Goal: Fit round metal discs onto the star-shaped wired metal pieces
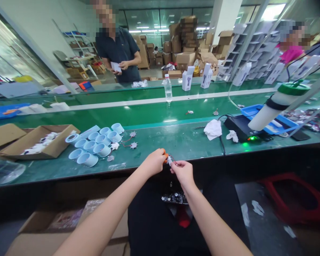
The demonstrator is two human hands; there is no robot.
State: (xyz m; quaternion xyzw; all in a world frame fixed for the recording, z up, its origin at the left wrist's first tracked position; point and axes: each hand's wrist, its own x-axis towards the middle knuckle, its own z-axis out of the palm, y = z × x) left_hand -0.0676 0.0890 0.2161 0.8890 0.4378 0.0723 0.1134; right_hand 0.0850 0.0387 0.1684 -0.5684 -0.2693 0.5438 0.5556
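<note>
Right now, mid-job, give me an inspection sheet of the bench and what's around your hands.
Surface: green workbench, items spread along it.
Job's things: small orange item and small white piece, held together just off the bench edge.
Clutter: pale blue cylinders, spiked metal discs with red wires, crumpled white cloth.
Grippers: left hand on the orange item; right hand pinching the white piece.
Cables: black cable from black device over the bench edge.
Surroundings: co-worker beyond the bench, stacked cardboard boxes.
</note>
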